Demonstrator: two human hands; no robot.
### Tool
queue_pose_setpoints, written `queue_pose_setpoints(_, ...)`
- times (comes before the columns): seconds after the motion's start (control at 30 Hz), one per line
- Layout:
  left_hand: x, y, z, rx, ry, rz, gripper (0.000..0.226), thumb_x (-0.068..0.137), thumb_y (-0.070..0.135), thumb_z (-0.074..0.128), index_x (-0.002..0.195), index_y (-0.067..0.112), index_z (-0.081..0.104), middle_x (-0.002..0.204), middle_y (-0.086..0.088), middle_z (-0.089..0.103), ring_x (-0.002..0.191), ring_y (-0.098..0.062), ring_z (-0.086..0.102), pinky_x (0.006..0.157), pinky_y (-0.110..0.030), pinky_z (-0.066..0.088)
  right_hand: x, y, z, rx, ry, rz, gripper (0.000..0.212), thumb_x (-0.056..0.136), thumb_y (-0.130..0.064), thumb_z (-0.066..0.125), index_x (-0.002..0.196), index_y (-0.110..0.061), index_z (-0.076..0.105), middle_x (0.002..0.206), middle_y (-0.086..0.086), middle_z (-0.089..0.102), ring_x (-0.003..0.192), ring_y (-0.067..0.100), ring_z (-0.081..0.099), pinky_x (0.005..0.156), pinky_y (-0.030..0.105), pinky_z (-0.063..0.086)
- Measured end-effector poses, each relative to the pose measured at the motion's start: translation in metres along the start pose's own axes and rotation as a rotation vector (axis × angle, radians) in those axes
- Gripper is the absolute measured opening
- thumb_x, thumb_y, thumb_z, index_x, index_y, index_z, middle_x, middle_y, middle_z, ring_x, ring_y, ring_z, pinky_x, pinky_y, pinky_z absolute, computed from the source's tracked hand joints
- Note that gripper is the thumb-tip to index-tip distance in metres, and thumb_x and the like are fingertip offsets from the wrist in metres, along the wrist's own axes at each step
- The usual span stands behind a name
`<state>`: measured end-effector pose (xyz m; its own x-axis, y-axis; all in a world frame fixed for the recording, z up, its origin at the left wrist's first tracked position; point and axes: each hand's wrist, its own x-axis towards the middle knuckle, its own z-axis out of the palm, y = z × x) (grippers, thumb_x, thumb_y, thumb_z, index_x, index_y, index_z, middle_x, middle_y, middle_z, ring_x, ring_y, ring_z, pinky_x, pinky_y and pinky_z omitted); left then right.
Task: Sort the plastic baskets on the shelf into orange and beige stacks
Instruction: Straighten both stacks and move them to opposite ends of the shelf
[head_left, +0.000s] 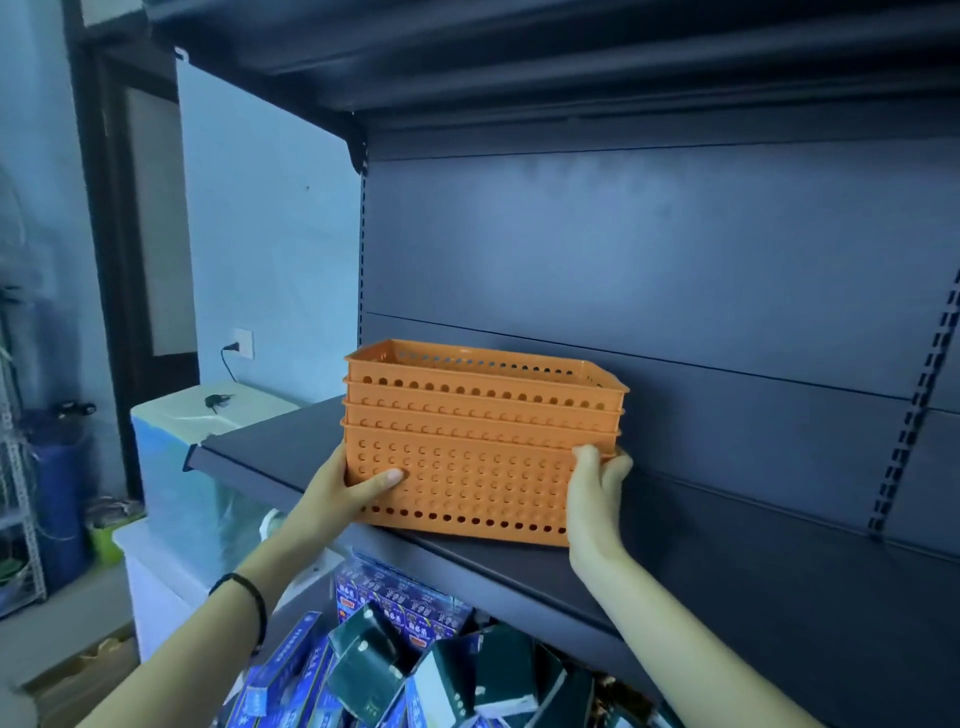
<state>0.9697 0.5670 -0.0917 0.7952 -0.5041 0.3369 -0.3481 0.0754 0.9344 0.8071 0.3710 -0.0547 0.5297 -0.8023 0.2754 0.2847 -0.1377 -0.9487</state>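
Your left grip (363, 486) and right grip (597, 480) clasp the nested stack of 4 orange perforated plastic baskets (480, 441) at 9 and 3 o'clock, resting on the dark metal shelf (701, 561). Orange looks sorted; no beige baskets show.

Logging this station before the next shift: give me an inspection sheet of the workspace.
Surface: dark shelf, bare apart from one stack.
Job's things: orange baskets, four nested, standing near the shelf's front edge; no beige baskets in view.
Clutter: blue and dark green boxes piled loosely on the level below.
Grippers: left hand and right hand grip the stack's two ends.
Cables: black cord plugged into a wall outlet.
Surroundings: chest freezer left of the shelf; black band on the left wrist.
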Motion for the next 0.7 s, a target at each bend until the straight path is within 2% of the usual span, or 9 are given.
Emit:
queue_pose_setpoints(0.07, 0.026, -0.011, -0.014, 0.027, -0.019, -0.013, 0.037, 0.084, 0.022, 0.069, 0.117, 0.024, 0.053, 0.105, 0.01, 0.07, 0.093, -0.005, 0.068, 0.069, -0.022, 0.055, 0.015, 0.011, 0.016, -0.033, -0.058, -0.024, 0.025, 0.098, -0.027, 0.04, 0.121, -0.021, 0.031, 0.11, -0.006, 0.052, 0.094, 0.006, 0.052, 0.072, 0.024, 0.04)
queue_pose_setpoints(0.13, 0.055, -0.021, -0.028, 0.046, -0.038, -0.032, 0.04, 0.081, 0.032, 0.072, 0.116, 0.027, 0.054, 0.107, 0.009, 0.07, 0.098, -0.009, 0.067, 0.072, -0.024, 0.054, 0.03, 0.021, 0.03, -0.094, -0.139, -0.054, 0.035, 0.099, -0.035, 0.041, 0.13, -0.025, 0.026, 0.121, -0.008, 0.05, 0.102, 0.003, 0.049, 0.086, 0.024, 0.036)
queue_pose_setpoints(0.23, 0.096, -0.032, -0.044, 0.06, -0.09, -0.045, 0.067, 0.061, 0.055, 0.077, 0.119, 0.027, 0.056, 0.111, 0.008, 0.071, 0.102, -0.011, 0.067, 0.084, -0.034, 0.054, 0.054, 0.033, 0.049, -0.139, -0.158, -0.067, 0.046, 0.098, -0.039, 0.042, 0.137, -0.023, 0.024, 0.126, -0.009, 0.049, 0.105, 0.001, 0.049, 0.089, 0.024, 0.036)
queue_pose_setpoints(0.27, 0.108, -0.036, -0.046, 0.071, -0.098, -0.048, 0.068, 0.062, 0.054, 0.077, 0.12, 0.026, 0.056, 0.112, 0.007, 0.071, 0.104, -0.013, 0.066, 0.088, -0.038, 0.054, 0.061, 0.036, 0.056, -0.144, -0.146, -0.069, 0.046, 0.098, -0.039, 0.042, 0.137, -0.022, 0.024, 0.127, -0.007, 0.05, 0.107, 0.003, 0.05, 0.089, 0.025, 0.037)
queue_pose_setpoints(0.33, 0.13, -0.045, -0.048, 0.1, -0.078, -0.046, 0.054, 0.075, 0.04, 0.076, 0.121, 0.024, 0.055, 0.115, 0.006, 0.068, 0.108, -0.016, 0.063, 0.093, -0.042, 0.051, 0.074, 0.042, 0.069, -0.159, -0.129, -0.072, 0.046, 0.098, -0.038, 0.043, 0.137, -0.019, 0.025, 0.128, -0.005, 0.05, 0.111, 0.008, 0.051, 0.091, 0.026, 0.038)
queue_pose_setpoints(0.4, 0.149, -0.055, -0.048, 0.137, -0.025, -0.05, 0.045, 0.081, 0.028, 0.073, 0.122, 0.022, 0.053, 0.115, 0.003, 0.065, 0.109, -0.02, 0.06, 0.093, -0.039, 0.05, 0.083, 0.048, 0.081, -0.159, -0.119, -0.064, 0.047, 0.098, -0.037, 0.044, 0.137, -0.018, 0.024, 0.128, -0.004, 0.05, 0.114, 0.01, 0.051, 0.091, 0.027, 0.039)
queue_pose_setpoints(0.5, 0.173, -0.062, -0.051, 0.169, -0.001, -0.06, 0.045, 0.082, 0.026, 0.072, 0.122, 0.02, 0.052, 0.115, 0.0, 0.063, 0.109, -0.022, 0.058, 0.089, -0.036, 0.049, 0.095, 0.059, 0.096, -0.191, -0.081, -0.071, 0.05, 0.098, -0.038, 0.043, 0.139, -0.019, 0.022, 0.132, -0.003, 0.048, 0.12, 0.013, 0.049, 0.096, 0.029, 0.038)
queue_pose_setpoints(0.6, 0.192, -0.07, -0.056, 0.181, -0.016, -0.058, 0.046, 0.082, 0.026, 0.072, 0.123, 0.021, 0.05, 0.117, 0.0, 0.061, 0.11, -0.023, 0.056, 0.093, -0.04, 0.048, 0.105, 0.065, 0.108, -0.233, -0.063, -0.082, 0.052, 0.098, -0.039, 0.043, 0.14, -0.019, 0.02, 0.136, -0.003, 0.045, 0.124, 0.013, 0.046, 0.101, 0.031, 0.037)
queue_pose_setpoints(0.7, 0.203, -0.077, -0.057, 0.2, -0.006, -0.046, 0.051, 0.084, 0.029, 0.07, 0.128, 0.02, 0.046, 0.12, 0.003, 0.057, 0.111, -0.021, 0.052, 0.098, -0.042, 0.045, 0.109, 0.068, 0.12, -0.272, -0.023, -0.096, 0.054, 0.098, -0.038, 0.043, 0.141, -0.017, 0.018, 0.137, -0.002, 0.042, 0.123, 0.012, 0.045, 0.099, 0.029, 0.036)
